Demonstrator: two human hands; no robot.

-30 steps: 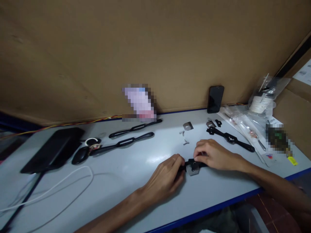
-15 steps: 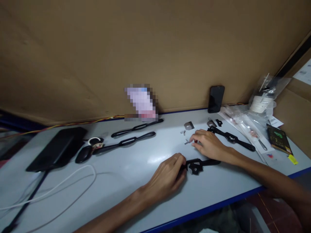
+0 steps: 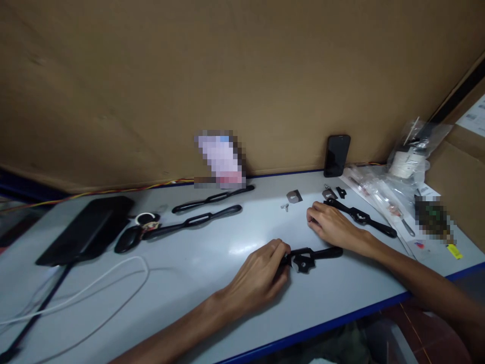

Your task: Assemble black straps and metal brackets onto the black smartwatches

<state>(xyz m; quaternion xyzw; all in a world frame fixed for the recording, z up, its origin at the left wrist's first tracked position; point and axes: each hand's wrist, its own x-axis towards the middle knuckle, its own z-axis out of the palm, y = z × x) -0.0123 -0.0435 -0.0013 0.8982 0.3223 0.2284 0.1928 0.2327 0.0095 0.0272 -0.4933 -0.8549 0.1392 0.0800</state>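
Note:
My left hand (image 3: 261,273) is closed on the left end of a black handled tool (image 3: 316,254) that lies flat on the white table (image 3: 212,273) near its front edge. Just behind that tool, my right hand (image 3: 329,225) rests on the table with its fingers curled under; what they hold is hidden. A small metal wing nut (image 3: 284,206) and a grey metal plate (image 3: 293,196) lie a little beyond my right hand. A second black tool of the same kind (image 3: 364,218) lies to the right of that hand.
Two long black handle pieces (image 3: 210,199) (image 3: 193,220) lie left of centre. A black flat case (image 3: 87,230), a tape roll (image 3: 146,219) and a white cable (image 3: 94,288) are further left. A phone (image 3: 336,154) leans on the cardboard wall (image 3: 227,76). Plastic bags (image 3: 382,194) sit at right.
My right hand left the black tool, reached back to the nearer wing nut and closed over it; that wing nut no longer shows on the table. My left hand stayed put.

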